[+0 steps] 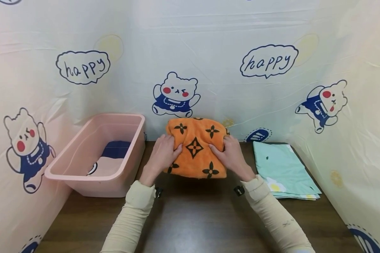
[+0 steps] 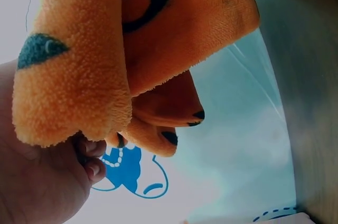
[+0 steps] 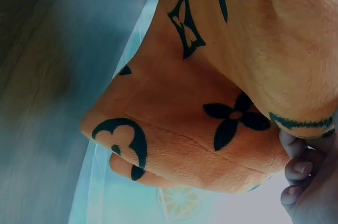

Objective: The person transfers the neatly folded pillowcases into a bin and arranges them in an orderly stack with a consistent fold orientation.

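An orange fleecy cloth [image 1: 190,163] with dark flower motifs is held up over the middle of the table, folded in layers. At its left side my left hand [image 1: 162,154] grips it, thumb on the near face and fingers behind. My right hand [image 1: 233,154] grips the opposite side in the same way. In the left wrist view the cloth [image 2: 74,86] drapes over the curled fingers [image 2: 95,168], its lower layers hanging loose. The right wrist view has the fingers [image 3: 298,168] bent under the cloth's [image 3: 174,123] edge, with a fold drooping beside them.
To the left stands a pink plastic bin [image 1: 98,178], with a dark blue patch and a pale area visible inside. A folded mint-green cloth [image 1: 285,170] lies at the right on the brown table [image 1: 190,218]. Printed curtain [image 1: 209,42] surrounds the table's back and sides.
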Demonstrator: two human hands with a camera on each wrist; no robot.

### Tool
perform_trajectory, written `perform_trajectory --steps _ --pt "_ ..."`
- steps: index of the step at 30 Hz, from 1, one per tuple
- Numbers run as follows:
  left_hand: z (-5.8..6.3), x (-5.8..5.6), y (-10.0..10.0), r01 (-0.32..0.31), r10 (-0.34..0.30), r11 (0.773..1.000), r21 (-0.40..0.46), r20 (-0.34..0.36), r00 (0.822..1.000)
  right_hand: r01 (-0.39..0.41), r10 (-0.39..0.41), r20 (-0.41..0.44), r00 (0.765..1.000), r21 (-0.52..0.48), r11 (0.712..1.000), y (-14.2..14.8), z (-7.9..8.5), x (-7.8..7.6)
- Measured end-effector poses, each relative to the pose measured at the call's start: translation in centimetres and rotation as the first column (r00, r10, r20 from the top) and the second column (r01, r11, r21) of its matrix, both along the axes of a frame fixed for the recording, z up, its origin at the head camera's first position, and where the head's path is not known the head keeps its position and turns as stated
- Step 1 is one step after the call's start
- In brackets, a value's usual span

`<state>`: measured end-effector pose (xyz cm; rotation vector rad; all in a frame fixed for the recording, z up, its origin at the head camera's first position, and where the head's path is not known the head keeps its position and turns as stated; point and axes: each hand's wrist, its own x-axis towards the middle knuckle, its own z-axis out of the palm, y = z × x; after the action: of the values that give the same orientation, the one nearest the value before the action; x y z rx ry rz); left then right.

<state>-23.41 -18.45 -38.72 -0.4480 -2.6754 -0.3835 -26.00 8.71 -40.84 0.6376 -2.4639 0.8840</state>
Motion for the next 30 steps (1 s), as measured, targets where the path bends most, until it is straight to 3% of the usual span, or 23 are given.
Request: perform_trajectory --steps 8,30 --pt "0.2 0.1 -0.3 -0.015 0.014 0.999 0.032 0.016 1.000 0.023 -0.023 -0.018 1.000 -0.016 1.000 -0.4 0.4 -0.1" --pt "1.4 0.3 -1.8 -0.030 0.030 1.000 -0.006 -0.055 0.998 -0.006 0.003 -0.096 0.995 -0.040 0.999 -1.9 1.2 -0.3"
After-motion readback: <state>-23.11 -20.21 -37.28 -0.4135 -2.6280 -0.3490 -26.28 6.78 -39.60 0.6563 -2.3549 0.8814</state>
